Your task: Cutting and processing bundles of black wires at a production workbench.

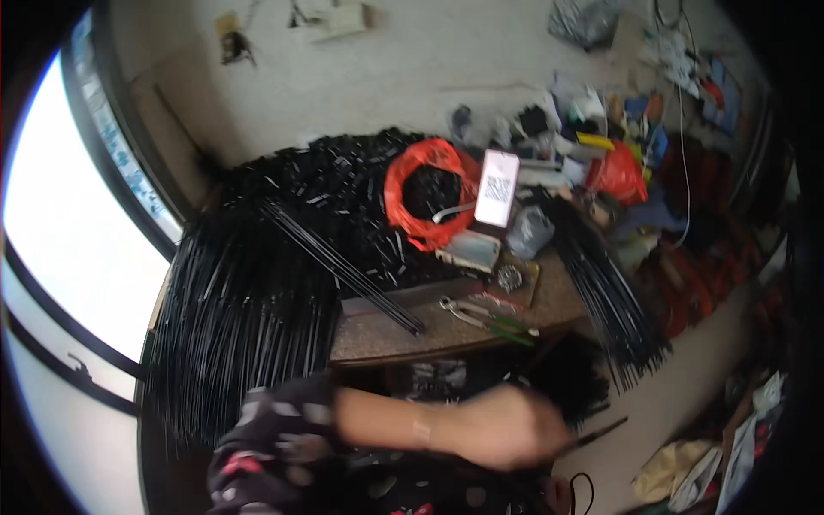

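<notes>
My left forearm, in a dark patterned sleeve, reaches across the lower middle toward the right. My left hand is closed and smeared by motion. A thin dark rod juts out from its far side, apparently held in the fingers. A small skin-coloured patch at the lower edge may be part of my right hand; its fingers do not show. Close beyond my left hand is a bundle of black strips. Green-handled pliers lie on the front edge of the brown table.
Long black strips hang over the table's left side, with a heap of short black pieces behind. A red plastic bag, a phone showing a square code and a grey bag stand farther back. More strips droop at the right.
</notes>
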A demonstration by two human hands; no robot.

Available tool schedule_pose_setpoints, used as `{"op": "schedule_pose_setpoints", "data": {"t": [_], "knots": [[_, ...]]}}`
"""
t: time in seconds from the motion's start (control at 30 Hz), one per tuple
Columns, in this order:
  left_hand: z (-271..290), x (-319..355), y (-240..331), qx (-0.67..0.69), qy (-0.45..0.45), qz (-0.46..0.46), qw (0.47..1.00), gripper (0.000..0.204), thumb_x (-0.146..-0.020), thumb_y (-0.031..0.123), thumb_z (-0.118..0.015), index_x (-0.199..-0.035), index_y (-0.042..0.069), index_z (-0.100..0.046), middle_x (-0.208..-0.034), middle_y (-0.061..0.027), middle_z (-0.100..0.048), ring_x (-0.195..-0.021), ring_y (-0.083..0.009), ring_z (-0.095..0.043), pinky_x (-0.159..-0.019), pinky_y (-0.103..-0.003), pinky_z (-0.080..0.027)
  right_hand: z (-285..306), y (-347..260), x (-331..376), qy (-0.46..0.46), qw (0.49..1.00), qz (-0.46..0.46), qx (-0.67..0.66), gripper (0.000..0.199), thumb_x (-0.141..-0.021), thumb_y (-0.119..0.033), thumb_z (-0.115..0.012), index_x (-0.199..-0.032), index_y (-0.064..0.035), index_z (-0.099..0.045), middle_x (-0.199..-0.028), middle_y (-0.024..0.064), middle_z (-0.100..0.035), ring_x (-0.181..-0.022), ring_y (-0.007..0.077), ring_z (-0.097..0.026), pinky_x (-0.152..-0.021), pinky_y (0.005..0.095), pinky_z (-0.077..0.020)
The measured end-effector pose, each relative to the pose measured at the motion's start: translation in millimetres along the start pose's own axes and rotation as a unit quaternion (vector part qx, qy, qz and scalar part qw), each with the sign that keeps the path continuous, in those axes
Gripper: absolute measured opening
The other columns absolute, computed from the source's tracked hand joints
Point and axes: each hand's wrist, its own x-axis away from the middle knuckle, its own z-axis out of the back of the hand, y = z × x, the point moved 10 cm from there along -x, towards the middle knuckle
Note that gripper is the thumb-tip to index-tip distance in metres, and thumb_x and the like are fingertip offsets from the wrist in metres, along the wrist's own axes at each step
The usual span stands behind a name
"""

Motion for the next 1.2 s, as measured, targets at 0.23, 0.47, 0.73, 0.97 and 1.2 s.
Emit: {"op": "schedule_pose_setpoints", "data": {"t": [0.23,0.47,0.73,0.97,1.2], "knots": [[-136.1,-47.7,138.7,0.255,-0.191,-0.245,0.915,0.026,-0.077,0.023,-0.063,-0.098,0.007,-0.065,-0.076,-0.0156,-0.063,-0.068,-0.0287,-0.060,-0.062,-0.041,-0.046,-4.7,-97.7,-33.4,0.212,0.953,0.163,-0.140,0.008,-0.087,-0.011,-0.053,-0.089,-0.0043,-0.056,-0.071,0.0014,-0.055,-0.064,0.0076,-0.050,-0.064,0.0204,-0.0414],[-104.7,-31.6,150.2,0.311,-0.276,-0.280,0.865,0.025,-0.073,0.016,-0.064,-0.091,0.000,-0.065,-0.082,-0.0164,-0.064,-0.071,-0.0294,-0.059,-0.063,-0.037,-0.046,-42.7,-205.0,-65.4,0.198,0.889,0.285,-0.300,0.009,-0.086,-0.009,-0.055,-0.091,-0.0016,-0.056,-0.070,0.0026,-0.054,-0.062,0.0092,-0.049,-0.060,0.0220,-0.0414],[-83.0,-71.1,153.1,0.236,-0.191,-0.141,0.942,0.023,-0.081,0.022,-0.059,-0.086,0.000,-0.063,-0.081,-0.0153,-0.063,-0.074,-0.0269,-0.061,-0.065,-0.035,-0.047,-90.2,-292.0,-110.0,0.144,0.836,0.355,-0.393,0.008,-0.084,-0.012,-0.057,-0.086,-0.0050,-0.057,-0.059,-0.0012,-0.048,-0.053,0.0063,-0.045,-0.049,0.0188,-0.0334],[-45.1,-69.5,126.6,0.407,-0.143,-0.042,0.901,0.018,-0.080,0.020,-0.059,-0.084,0.003,-0.059,-0.073,-0.0137,-0.061,-0.072,-0.0240,-0.062,-0.065,-0.033,-0.048,-147.3,-347.4,-132.4,-0.037,0.873,0.390,-0.290,0.006,-0.085,-0.008,-0.054,-0.085,-0.0020,-0.053,-0.064,0.0012,-0.051,-0.055,0.0078,-0.048,-0.053,0.0200,-0.0381],[124.4,73.3,14.6,0.099,0.255,0.023,0.962,0.025,-0.083,0.014,-0.057,-0.100,-0.004,-0.058,-0.101,-0.0155,-0.060,-0.097,-0.0308,-0.057,-0.084,-0.036,-0.044,-277.0,-247.5,-152.5,-0.225,0.746,0.536,0.326,0.041,-0.077,-0.020,-0.065,-0.111,-0.0003,-0.052,-0.112,0.0167,-0.049,-0.102,0.0284,-0.053,-0.086,0.0366,-0.0434]]}}
